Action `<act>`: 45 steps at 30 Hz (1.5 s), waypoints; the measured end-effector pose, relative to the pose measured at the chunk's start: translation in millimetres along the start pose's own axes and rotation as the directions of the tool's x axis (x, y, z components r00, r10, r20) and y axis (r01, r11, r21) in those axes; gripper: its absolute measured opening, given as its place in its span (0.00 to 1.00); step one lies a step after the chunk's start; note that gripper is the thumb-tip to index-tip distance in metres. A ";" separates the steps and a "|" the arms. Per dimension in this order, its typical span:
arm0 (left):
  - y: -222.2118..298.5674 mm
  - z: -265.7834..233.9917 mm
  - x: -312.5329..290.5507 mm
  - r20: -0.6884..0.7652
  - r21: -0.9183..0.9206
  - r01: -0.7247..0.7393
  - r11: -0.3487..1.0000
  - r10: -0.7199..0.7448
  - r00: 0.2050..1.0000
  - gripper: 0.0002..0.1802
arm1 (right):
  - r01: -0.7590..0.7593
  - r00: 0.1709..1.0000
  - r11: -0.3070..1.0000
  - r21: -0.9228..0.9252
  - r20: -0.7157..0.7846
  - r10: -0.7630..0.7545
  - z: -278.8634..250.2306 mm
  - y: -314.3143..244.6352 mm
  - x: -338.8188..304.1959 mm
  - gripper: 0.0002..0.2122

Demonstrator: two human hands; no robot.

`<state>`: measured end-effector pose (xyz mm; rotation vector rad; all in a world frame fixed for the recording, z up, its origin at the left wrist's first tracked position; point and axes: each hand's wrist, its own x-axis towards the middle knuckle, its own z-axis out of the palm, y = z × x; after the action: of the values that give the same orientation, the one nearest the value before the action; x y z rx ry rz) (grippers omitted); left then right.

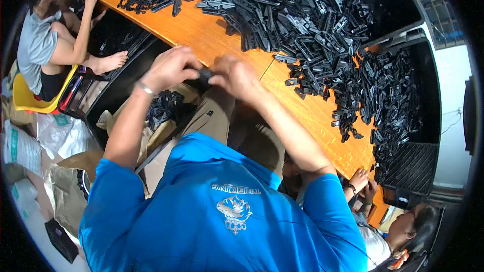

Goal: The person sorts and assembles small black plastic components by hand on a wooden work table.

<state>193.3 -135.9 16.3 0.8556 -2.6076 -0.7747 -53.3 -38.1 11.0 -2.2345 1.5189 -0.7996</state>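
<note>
Black piece [205, 74]: I have left grip [169, 69] and right grip [238, 79] pinching it, apparently mid-handling; next calls for steadiness.

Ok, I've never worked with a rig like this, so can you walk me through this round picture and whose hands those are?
There is no machine here: a person works bare-handed. The one picture comes from a wide fisheye camera on that person's head, looking down, which explains the round, bent view and the blue shirt below. Left in the picture is the person's left.

The left hand and right hand meet at the near edge of the wooden table, with a small dark part between their fingers; its details are too small to make out. On the table lies a big heap of black parts. The people at far left and lower right are others.
</note>
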 end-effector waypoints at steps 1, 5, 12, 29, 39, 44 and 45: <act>0.7 -14.7 -8.6 0.132 0.064 0.004 0.998 -0.013 0.991 0.16 | 0.029 0.999 0.999 0.035 -0.023 -0.029 -0.4 -8.1 -13.7 0.14; 26.5 -8.4 19.4 -0.012 -0.130 0.121 0.984 -0.123 0.992 0.21 | -0.176 0.967 0.984 -0.018 -0.193 0.169 -44.0 -0.3 -66.0 0.12; 75.6 73.6 98.6 -0.440 -0.016 -0.008 1.000 0.000 0.898 0.27 | -0.498 0.857 0.806 -0.318 -0.325 0.401 -99.7 13.7 -118.7 0.15; 55.5 77.6 78.5 -0.258 -0.291 0.276 0.916 -0.353 0.900 0.13 | -0.325 0.932 0.931 -0.164 -0.221 0.286 -81.5 26.7 -102.0 0.09; 63.3 56.2 65.4 -0.324 -0.126 0.251 0.960 -0.279 0.904 0.10 | -0.418 0.870 0.907 0.056 -0.262 0.417 -61.6 56.7 -101.3 0.05; 77.8 82.1 67.3 -0.428 -0.141 0.068 0.988 -0.123 0.896 0.11 | -0.502 0.687 0.664 0.554 -0.212 0.695 -58.8 50.2 -104.7 0.07; 81.8 86.0 67.1 -0.434 -0.176 0.064 0.982 -0.136 0.891 0.13 | -0.514 0.683 0.674 0.530 -0.223 0.696 -59.5 49.5 -106.7 0.07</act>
<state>67.1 -87.1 0.0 0.9932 -2.0856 -0.7008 -155.9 44.1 2.3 -1.1243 1.8911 -1.2584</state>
